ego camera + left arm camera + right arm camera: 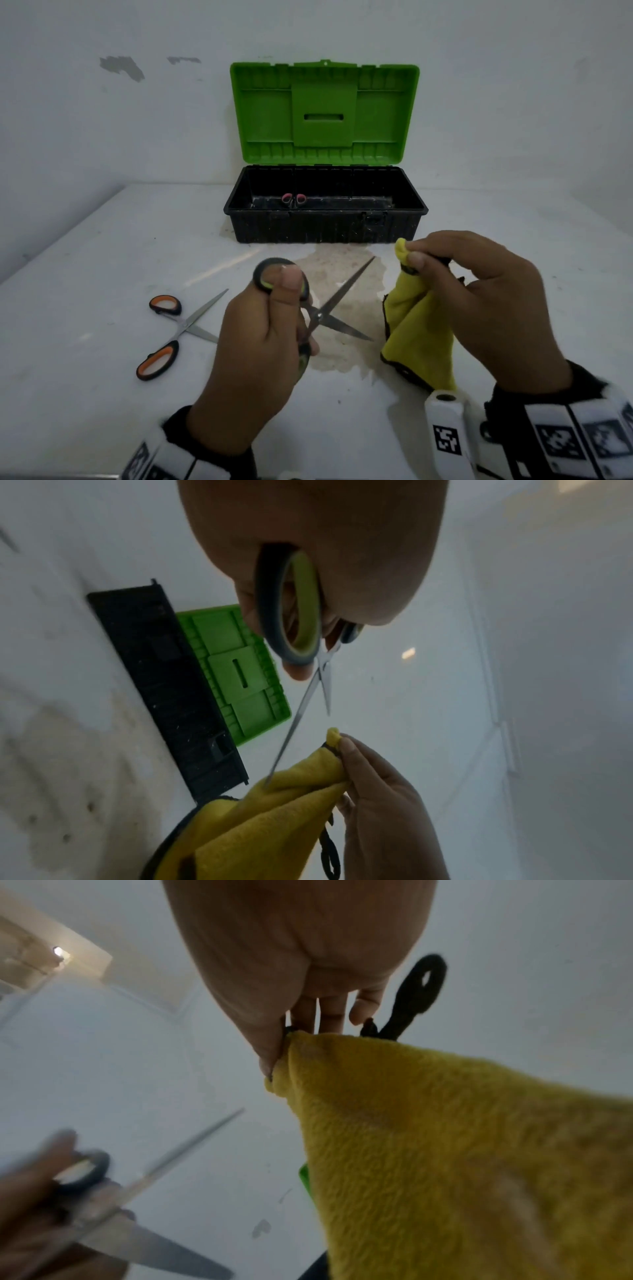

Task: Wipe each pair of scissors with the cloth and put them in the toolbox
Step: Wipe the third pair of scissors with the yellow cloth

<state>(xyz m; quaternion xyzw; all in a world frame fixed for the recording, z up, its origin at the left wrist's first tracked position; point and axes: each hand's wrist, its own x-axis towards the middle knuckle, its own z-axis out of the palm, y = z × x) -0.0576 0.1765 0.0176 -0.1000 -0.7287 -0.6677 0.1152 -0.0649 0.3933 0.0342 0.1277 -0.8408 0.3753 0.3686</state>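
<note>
Yellow cloth; green-lidded black toolbox; orange-black scissors.

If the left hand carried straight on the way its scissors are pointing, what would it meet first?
Probably the yellow cloth that the right hand pinches: in the left wrist view the longer blade of the green-handled scissors, gripped by the left hand, aims at it. Depth is unclear.

A white table fills the lower frame, with a brownish stain at its centre. An open toolbox, black with a green lid, stands at upper centre. Orange-handled scissors lie spread open at lower left.
</note>
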